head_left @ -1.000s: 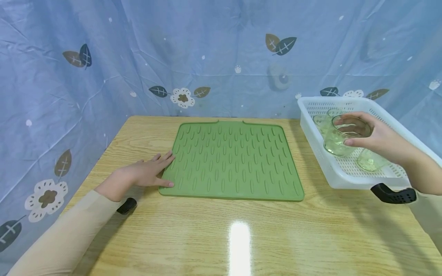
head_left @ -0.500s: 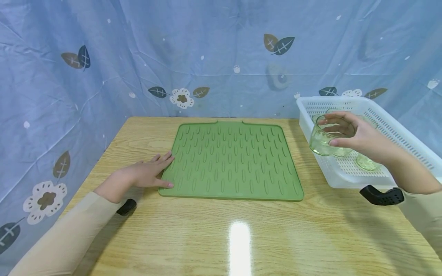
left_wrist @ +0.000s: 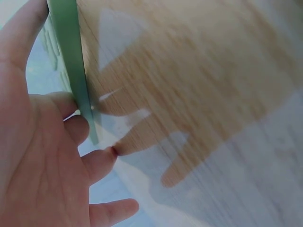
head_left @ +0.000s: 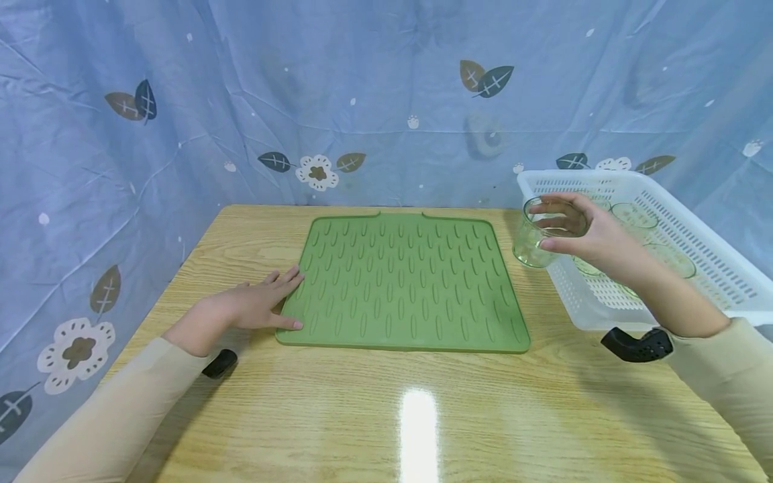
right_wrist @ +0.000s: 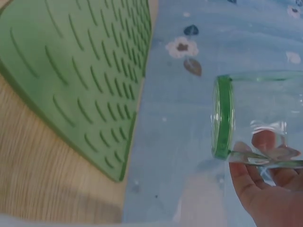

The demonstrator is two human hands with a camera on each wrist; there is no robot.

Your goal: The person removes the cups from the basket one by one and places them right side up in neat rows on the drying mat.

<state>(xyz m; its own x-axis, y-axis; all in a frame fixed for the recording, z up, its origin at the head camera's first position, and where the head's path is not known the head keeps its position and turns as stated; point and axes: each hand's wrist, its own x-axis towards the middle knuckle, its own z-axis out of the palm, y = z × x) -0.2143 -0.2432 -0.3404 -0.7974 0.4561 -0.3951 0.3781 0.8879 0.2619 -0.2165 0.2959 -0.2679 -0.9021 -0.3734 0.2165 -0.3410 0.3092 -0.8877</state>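
My right hand (head_left: 604, 241) grips a clear, green-tinted drinking glass (head_left: 527, 241) near its rim, over the left edge of the white basket (head_left: 568, 292). In the right wrist view the thick green base of the glass (right_wrist: 223, 117) shows, with fingertips curled against its side. A green ridged mat (head_left: 398, 288) lies on the table. My left hand (head_left: 256, 305) rests at the mat's left edge, fingers spread and thumb on its corner. The left wrist view shows the palm (left_wrist: 42, 156) beside the mat's raised edge (left_wrist: 75, 61).
Several more glasses (head_left: 670, 260) stand inside the perforated basket at the right. The wooden table (head_left: 338, 416) runs in front of the mat. A blue patterned curtain (head_left: 386, 87) hangs behind and along the left side.
The right hand has carried the glass leftward, from above the basket's inside to its left edge toward the mat. More glasses in the basket are uncovered. The left hand stays in place.
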